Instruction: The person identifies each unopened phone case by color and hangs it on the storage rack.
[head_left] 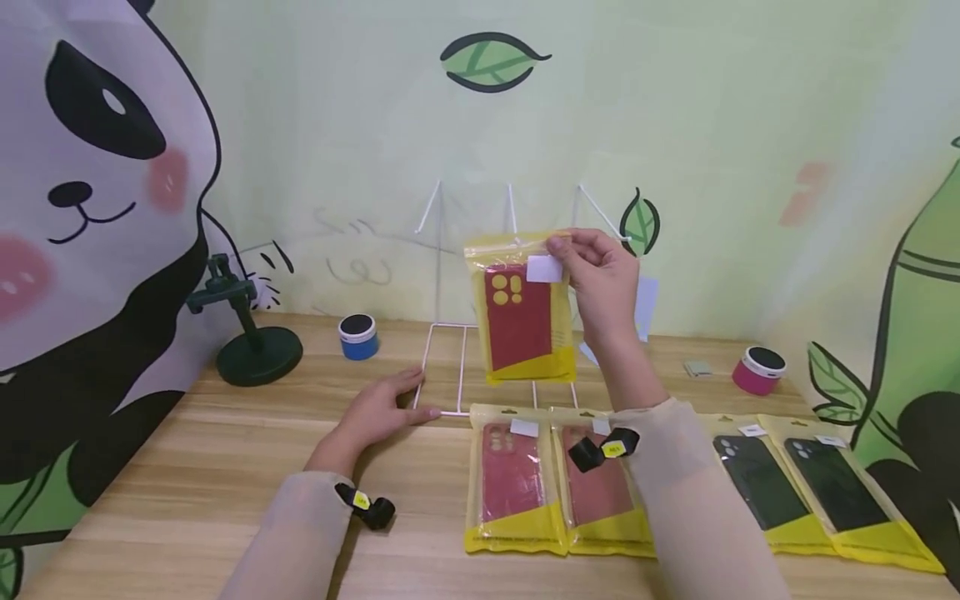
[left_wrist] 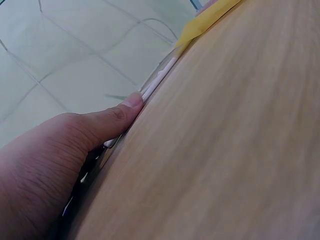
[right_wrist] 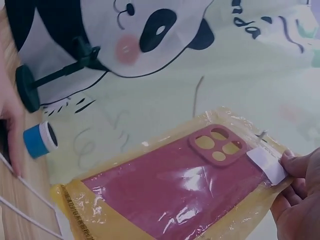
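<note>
My right hand point(head_left: 603, 279) pinches the top right corner of a clear-and-yellow bag holding a red phone case point(head_left: 519, 321), raised upright before the hooks of a white wire rack point(head_left: 461, 367). A white label point(head_left: 544, 268) lies by the thumb. In the right wrist view the case point(right_wrist: 170, 175) shows its camera cutouts, close to the fingers point(right_wrist: 297, 167). At the rack's front left corner rests my left hand point(head_left: 378, 408), thumb along the front wire and fingers at the side wire. The left wrist view has the thumb point(left_wrist: 112, 120) against the white wire point(left_wrist: 159, 80).
Bagged phone cases lie along the front right: pink-red ones point(head_left: 513, 475) and dark ones point(head_left: 765, 483). Behind stand a blue round speaker-like canister point(head_left: 358, 337), a pink one point(head_left: 759, 371) and a dark green stand point(head_left: 258, 354). A small grey piece point(head_left: 697, 368) lies near the wall.
</note>
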